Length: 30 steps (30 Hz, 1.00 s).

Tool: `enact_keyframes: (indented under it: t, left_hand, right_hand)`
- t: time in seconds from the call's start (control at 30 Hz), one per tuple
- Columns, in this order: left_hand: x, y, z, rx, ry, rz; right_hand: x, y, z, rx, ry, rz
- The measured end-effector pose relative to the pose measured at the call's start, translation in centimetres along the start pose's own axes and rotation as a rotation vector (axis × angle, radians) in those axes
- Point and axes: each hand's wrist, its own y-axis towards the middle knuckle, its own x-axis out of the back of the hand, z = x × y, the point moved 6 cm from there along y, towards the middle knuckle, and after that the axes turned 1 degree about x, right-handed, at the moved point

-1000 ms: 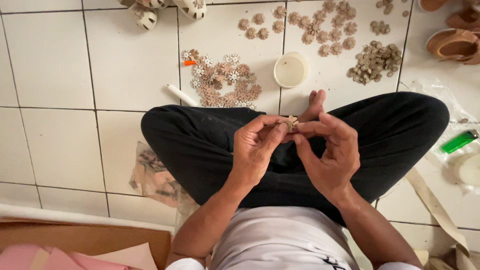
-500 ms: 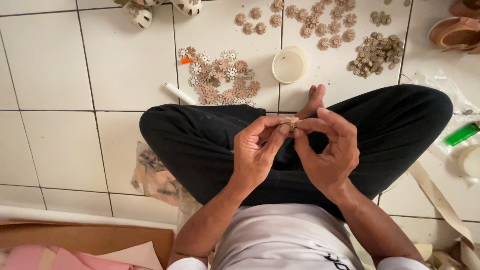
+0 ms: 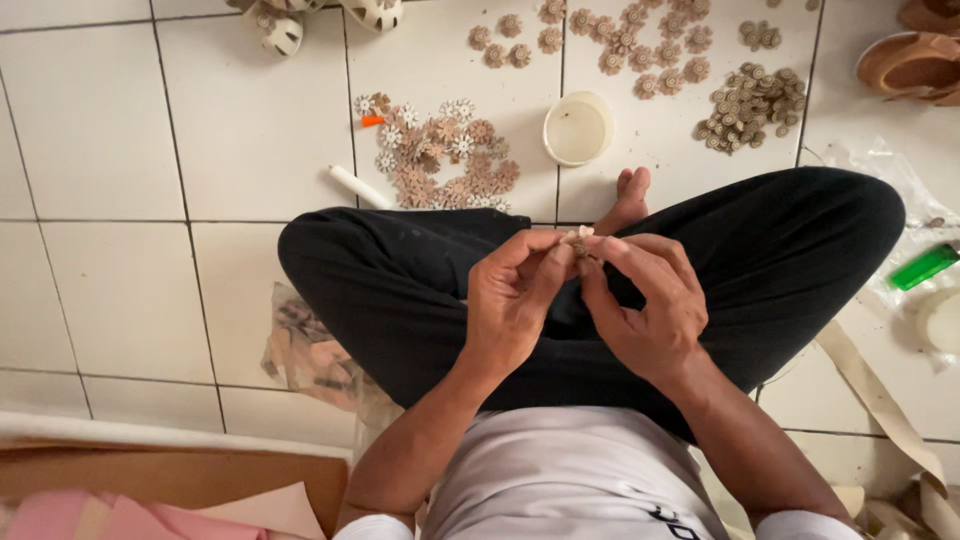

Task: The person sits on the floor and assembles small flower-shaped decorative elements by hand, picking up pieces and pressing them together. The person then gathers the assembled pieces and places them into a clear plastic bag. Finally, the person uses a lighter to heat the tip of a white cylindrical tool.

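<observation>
Small pale wooden flower-shaped piece (image 3: pixel 579 240): pinched between the fingertips of both hands, held above the crossed legs in black trousers (image 3: pixel 420 290), in the middle of the view.

Left hand (image 3: pixel 515 300): fingers closed on the piece from the left, thumb and forefinger meeting at its edge.

Right hand (image 3: pixel 650 305): fingers closed on the same piece from the right, the remaining fingers curled loosely below.

White tiled floor (image 3: pixel 110 150): carries everything else.

Heap of brown and white flower-shaped wooden cut-outs (image 3: pixel 445 160): on the floor just beyond the left knee, with a small orange bit (image 3: pixel 372 121) at its left edge and a white stick (image 3: pixel 358 186) lying beside it.

Round white plastic lid or dish (image 3: pixel 578 128): between that heap and the further pieces, near a bare foot (image 3: pixel 628 198).

Loose spread of brown flower cut-outs (image 3: pixel 620 40): along the top of the view.

Dense pile of small round brown pieces (image 3: pixel 750 105): to the upper right.

Green lighter (image 3: pixel 924 266): on clear plastic sheet beside the right knee.

Clear plastic bag holding brown pieces (image 3: pixel 305 350): beside the left thigh.
</observation>
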Motion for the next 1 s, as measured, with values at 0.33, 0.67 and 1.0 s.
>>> enact_keyframes:
  t: [0.33,0.67,1.0]
  left_hand:
    - [0.3,0.6,0.0,0.027,-0.074,0.012]
    - [0.6,0.7,-0.1,0.031,-0.023,-0.001]
    - [1.6,2.1,1.1,0.109,-0.03,-0.037]
  right_hand:
    - [1.0,-0.6,-0.9,-0.071,0.074,0.003]
    - [0.9,-0.3,-0.4,-0.017,-0.005,0.064]
    - [18.9,-9.4,-19.5,-0.681,-0.455,-0.128]
